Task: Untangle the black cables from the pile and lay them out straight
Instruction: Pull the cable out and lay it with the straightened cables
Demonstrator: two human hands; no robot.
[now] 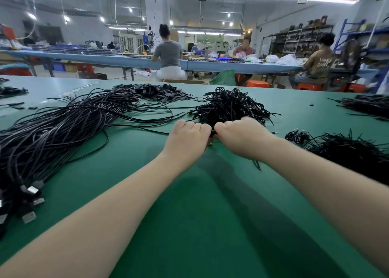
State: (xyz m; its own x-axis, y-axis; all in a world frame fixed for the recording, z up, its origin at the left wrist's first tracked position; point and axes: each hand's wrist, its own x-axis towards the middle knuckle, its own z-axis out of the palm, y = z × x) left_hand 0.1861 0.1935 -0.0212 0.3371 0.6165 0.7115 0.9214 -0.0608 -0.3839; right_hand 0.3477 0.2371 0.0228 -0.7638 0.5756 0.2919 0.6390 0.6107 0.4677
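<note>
Head view, near to far: green table (189, 225); left hand (187, 138) and right hand (244, 137), knuckles almost touching, fingers curled, apparently pinching a cable end (213, 132) at the near edge of the tangled pile (229, 107). Straightened cables (63, 130) lie in a long bundle to the left. Step: freeing one cable. Next move likely calls for drawing it clear, then laying it with the bundle.

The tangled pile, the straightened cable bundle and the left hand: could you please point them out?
tangled pile (229, 107): head view, middle of the heap.
straightened cable bundle (63, 128): head view, mid-length of the strands.
left hand (188, 136): head view, back of hand.
</note>
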